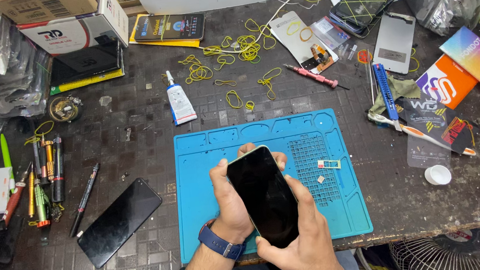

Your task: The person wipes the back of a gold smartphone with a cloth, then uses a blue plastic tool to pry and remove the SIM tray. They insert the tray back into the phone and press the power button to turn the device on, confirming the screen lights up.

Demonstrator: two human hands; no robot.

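Observation:
Both hands hold a black-screened smartphone (263, 194) with a pale green edge, above the blue silicone work mat (202, 174). My left hand (228, 198), with a blue watch on its wrist, grips the phone's left side, fingers wrapped behind its top. My right hand (305, 234) clasps the lower right corner, thumb resting on the screen's right edge. A small SIM tray (329, 164) and a tiny chip (320, 179) lie on the mat just right of the phone.
Another black phone (119, 221) lies left of the mat beside a pen (85, 198) and several screwdrivers (44, 177). A glue tube (179, 104), yellow rubber bands (243, 49), a red screwdriver (312, 76), a toothbrush (422, 133), a white cap (437, 174) and packaged parts surround the mat.

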